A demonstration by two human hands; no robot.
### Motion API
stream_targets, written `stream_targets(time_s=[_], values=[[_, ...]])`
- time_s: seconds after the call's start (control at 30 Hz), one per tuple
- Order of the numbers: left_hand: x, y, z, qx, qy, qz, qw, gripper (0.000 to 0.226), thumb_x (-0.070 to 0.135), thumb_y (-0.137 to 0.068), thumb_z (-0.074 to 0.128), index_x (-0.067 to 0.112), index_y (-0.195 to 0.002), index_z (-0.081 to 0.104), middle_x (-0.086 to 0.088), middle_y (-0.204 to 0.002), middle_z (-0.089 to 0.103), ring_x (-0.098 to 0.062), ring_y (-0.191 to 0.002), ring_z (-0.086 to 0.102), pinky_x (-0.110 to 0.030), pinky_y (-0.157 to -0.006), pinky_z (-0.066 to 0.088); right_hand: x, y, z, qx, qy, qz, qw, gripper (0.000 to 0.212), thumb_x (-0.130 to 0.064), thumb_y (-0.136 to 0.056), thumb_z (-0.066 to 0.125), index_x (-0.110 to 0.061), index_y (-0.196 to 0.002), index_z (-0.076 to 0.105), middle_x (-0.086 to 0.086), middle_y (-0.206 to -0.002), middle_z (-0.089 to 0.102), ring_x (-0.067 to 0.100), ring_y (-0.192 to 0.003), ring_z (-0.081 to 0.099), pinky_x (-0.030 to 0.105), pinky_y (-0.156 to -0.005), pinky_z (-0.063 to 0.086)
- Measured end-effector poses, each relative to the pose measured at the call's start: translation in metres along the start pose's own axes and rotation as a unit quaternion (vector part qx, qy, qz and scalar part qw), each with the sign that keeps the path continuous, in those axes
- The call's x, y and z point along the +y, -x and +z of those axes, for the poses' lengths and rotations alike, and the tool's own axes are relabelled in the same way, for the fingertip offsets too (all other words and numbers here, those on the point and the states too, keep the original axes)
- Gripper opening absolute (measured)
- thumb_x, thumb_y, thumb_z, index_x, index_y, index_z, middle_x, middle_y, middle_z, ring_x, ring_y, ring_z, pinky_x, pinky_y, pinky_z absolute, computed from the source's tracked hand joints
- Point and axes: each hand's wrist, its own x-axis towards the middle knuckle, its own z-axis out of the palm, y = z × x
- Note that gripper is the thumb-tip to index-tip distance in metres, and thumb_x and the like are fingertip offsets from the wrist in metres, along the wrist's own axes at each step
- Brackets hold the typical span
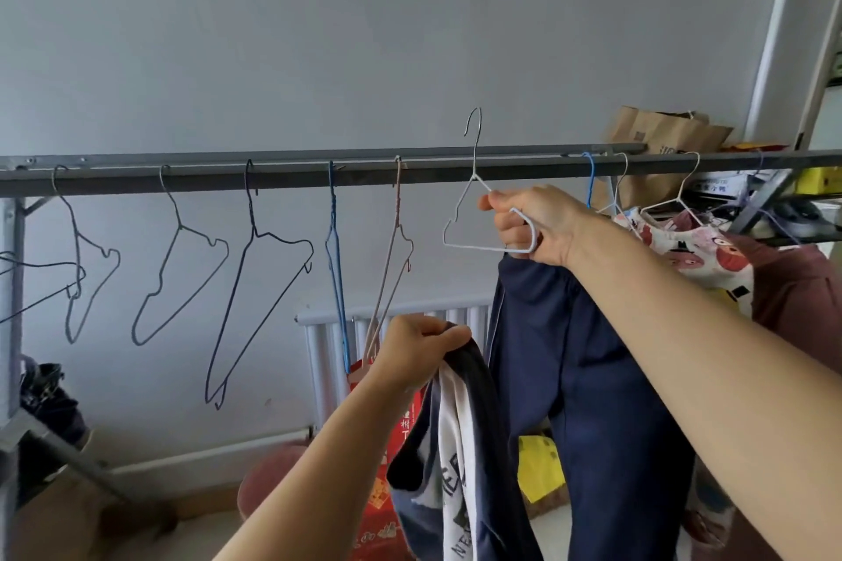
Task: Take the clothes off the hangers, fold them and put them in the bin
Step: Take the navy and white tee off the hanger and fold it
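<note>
I am gripping the white wire hanger [474,214] in my right hand [533,228], its hook clear above the rail [273,175]. My left hand [419,348] is clutching the navy-and-white jacket [460,446], hanging below both fists. Judging so, I am parking the hanger; folding comes next.

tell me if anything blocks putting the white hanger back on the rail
Nothing visible does. The right hand holds the white hanger with its hook already above the rail, over a bare stretch between the pink hanger and the blue hanger. The navy garment hangs below, clear of the rail.
</note>
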Motion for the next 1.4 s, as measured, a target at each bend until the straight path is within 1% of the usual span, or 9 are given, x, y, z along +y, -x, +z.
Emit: stream_targets(time_s=[0.53, 0.63, 0.7, 0.8, 0.87, 0.97, 1.07, 1.23, 1.4], values=[[0.022, 0.012, -0.043, 0.048, 0.161, -0.067, 0.983, 0.018, 0.024, -0.093, 0.065, 0.01, -0.087, 0.075, -0.005, -0.073, 0.07, -0.013, -0.058, 0.064, -0.02, -0.055, 0.049, 0.03, -0.041, 0.005, 0.127, 0.201, 0.082, 0.968, 0.023, -0.011, -0.1, 0.045, 0.0, -0.108, 0.063, 0.001, -0.05, 0.039, 0.009, -0.037, 0.029, 0.015, -0.032, 0.021], [0.021, 0.014, -0.048, 0.056, 0.187, -0.077, 0.978, 0.022, 0.026, -0.097, 0.059, 0.009, -0.089, 0.072, -0.006, -0.077, 0.07, -0.012, -0.06, 0.065, -0.019, -0.055, 0.051, 0.035, -0.033, 0.009, 0.189, 0.425, 0.032, 0.885, 0.032, -0.023, -0.101, 0.038, -0.002, -0.115, 0.057, 0.017, -0.084, 0.055, 0.027, -0.068, 0.052, 0.025, -0.053, 0.042], [0.016, 0.013, -0.051, 0.056, 0.19, -0.082, 0.977, 0.038, 0.042, -0.098, 0.052, 0.01, -0.098, 0.071, -0.007, -0.09, 0.072, -0.017, -0.079, 0.067, -0.027, -0.073, 0.052, 0.046, -0.019, 0.013, 0.237, 0.542, -0.126, 0.796, 0.036, -0.03, -0.101, 0.038, -0.005, -0.119, 0.055, 0.019, -0.114, 0.055, 0.036, -0.106, 0.051, 0.038, -0.082, 0.044], [0.01, 0.011, -0.054, 0.054, 0.235, -0.086, 0.967, 0.061, 0.064, -0.097, 0.033, 0.016, -0.096, 0.071, -0.005, -0.096, 0.072, -0.021, -0.091, 0.065, -0.036, -0.083, 0.048, 0.059, 0.019, 0.036, 0.141, 0.404, -0.316, 0.847, 0.027, -0.029, -0.101, 0.046, -0.009, -0.098, 0.064, 0.007, -0.094, 0.064, 0.026, -0.092, 0.059, 0.041, -0.079, 0.048], [0.01, 0.012, -0.054, 0.036, 0.251, -0.079, 0.964, 0.068, 0.068, -0.096, 0.025, 0.017, -0.091, 0.07, -0.004, -0.088, 0.071, -0.021, -0.086, 0.064, -0.037, -0.08, 0.048, 0.066, 0.038, 0.053, 0.024, 0.377, -0.261, 0.888, 0.03, -0.036, -0.1, 0.05, -0.01, -0.096, 0.065, 0.006, -0.089, 0.066, 0.021, -0.085, 0.062, 0.039, -0.076, 0.05], [0.014, 0.017, -0.055, 0.007, 0.247, -0.05, 0.968, 0.07, 0.067, -0.096, 0.023, 0.017, -0.097, 0.072, -0.005, -0.089, 0.071, -0.023, -0.089, 0.068, -0.045, -0.089, 0.053, 0.077, 0.047, 0.067, -0.088, 0.389, -0.182, 0.899, 0.024, -0.037, -0.093, 0.062, -0.017, -0.107, 0.06, 0.0, -0.099, 0.066, 0.015, -0.091, 0.063, 0.027, -0.077, 0.053], [0.019, 0.024, -0.06, -0.016, 0.202, -0.014, 0.979, 0.059, 0.059, -0.1, 0.03, 0.02, -0.1, 0.074, 0.0, -0.08, 0.069, -0.017, -0.081, 0.067, -0.039, -0.079, 0.056, 0.085, 0.042, 0.072, -0.072, 0.326, -0.19, 0.923, 0.008, -0.021, -0.096, 0.059, -0.015, -0.102, 0.06, 0.002, -0.093, 0.066, 0.013, -0.088, 0.064, 0.026, -0.077, 0.051], [0.003, 0.026, -0.067, 0.046, 0.069, 0.073, 0.994, 0.013, 0.02, -0.094, 0.064, 0.013, -0.104, 0.067, -0.002, -0.088, 0.059, -0.011, -0.07, 0.055, -0.026, -0.057, 0.052, 0.08, 0.043, 0.068, -0.024, 0.232, -0.212, 0.949, 0.03, -0.016, -0.099, 0.053, 0.011, -0.088, 0.057, 0.01, -0.079, 0.054, 0.018, -0.076, 0.049, 0.032, -0.072, 0.038], [-0.044, 0.035, -0.061, 0.01, -0.183, 0.073, 0.98, 0.009, 0.019, -0.085, 0.069, 0.027, -0.086, 0.065, 0.007, -0.075, 0.063, -0.013, -0.065, 0.059, -0.032, -0.065, 0.051, 0.053, 0.056, 0.047, -0.026, 0.109, -0.218, 0.97, 0.017, -0.013, -0.095, 0.057, -0.006, -0.084, 0.068, 0.002, -0.078, 0.066, 0.011, -0.075, 0.06, 0.017, -0.07, 0.046]])
